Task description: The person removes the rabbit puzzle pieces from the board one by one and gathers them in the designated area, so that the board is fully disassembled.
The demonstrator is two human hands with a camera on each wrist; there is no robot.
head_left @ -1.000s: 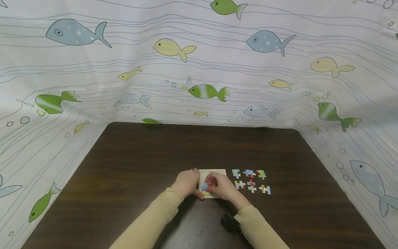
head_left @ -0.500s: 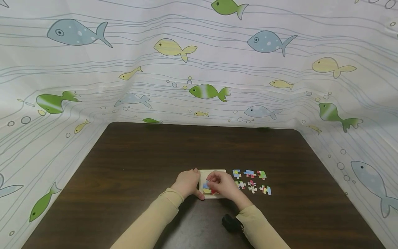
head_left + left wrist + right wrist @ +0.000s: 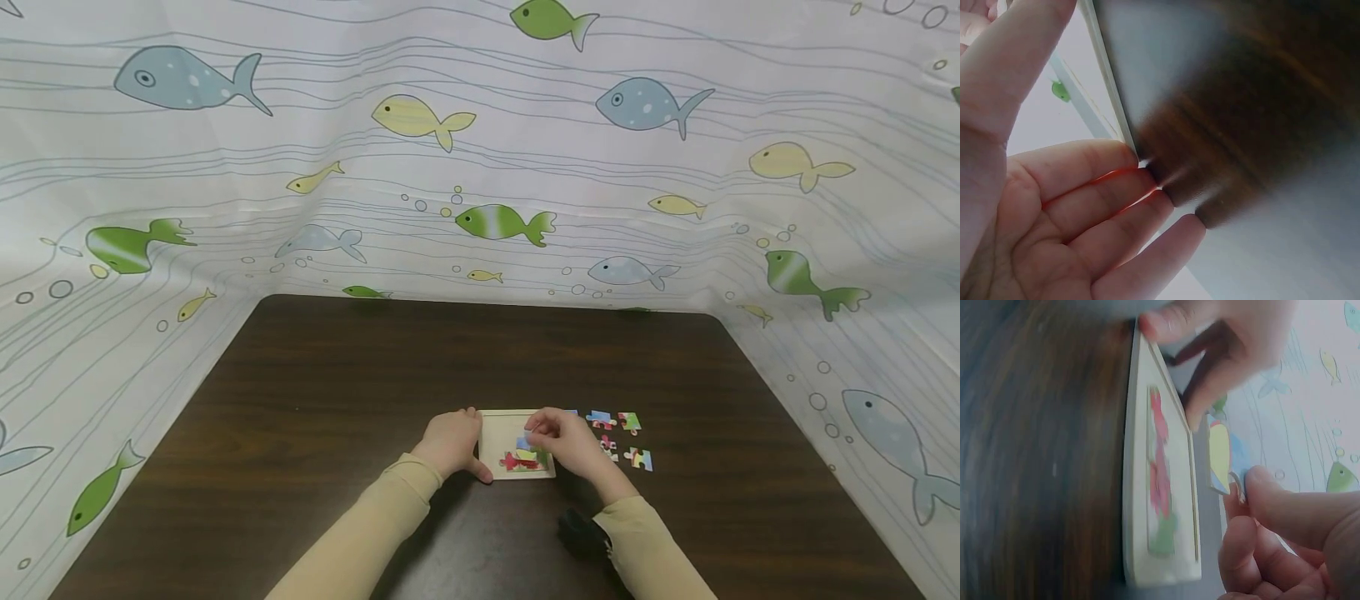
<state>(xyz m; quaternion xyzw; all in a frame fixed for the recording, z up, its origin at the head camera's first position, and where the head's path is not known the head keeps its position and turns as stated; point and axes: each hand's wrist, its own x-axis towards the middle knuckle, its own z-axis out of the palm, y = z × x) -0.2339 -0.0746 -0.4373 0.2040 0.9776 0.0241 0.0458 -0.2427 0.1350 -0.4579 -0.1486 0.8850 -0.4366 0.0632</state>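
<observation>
My left hand (image 3: 450,442) rests at the left side of a small pale wooden puzzle tray (image 3: 493,432), thumb at its near corner. In the left wrist view, the extended fingers (image 3: 1104,206) have their tips right at the tray's edge. My right hand (image 3: 567,440) pinches a blue and yellow jigsaw piece (image 3: 1219,450) between thumb and fingers, over the tray's right part. Inside the tray, red and green jigsaw pieces (image 3: 1160,456) lie along the near side. The rest of its pale bottom shows bare.
Loose jigsaw pieces (image 3: 600,419) lie on the dark wood table (image 3: 360,375) to the right of the tray, some hidden behind my right hand. A black object (image 3: 581,532) sits at the right cuff. A fish-patterned curtain (image 3: 480,167) surrounds the table.
My right hand has carried the blue and yellow piece rightward, from the tray's left part to its right, uncovering the red pieces inside. My left hand stays at the left edge.
</observation>
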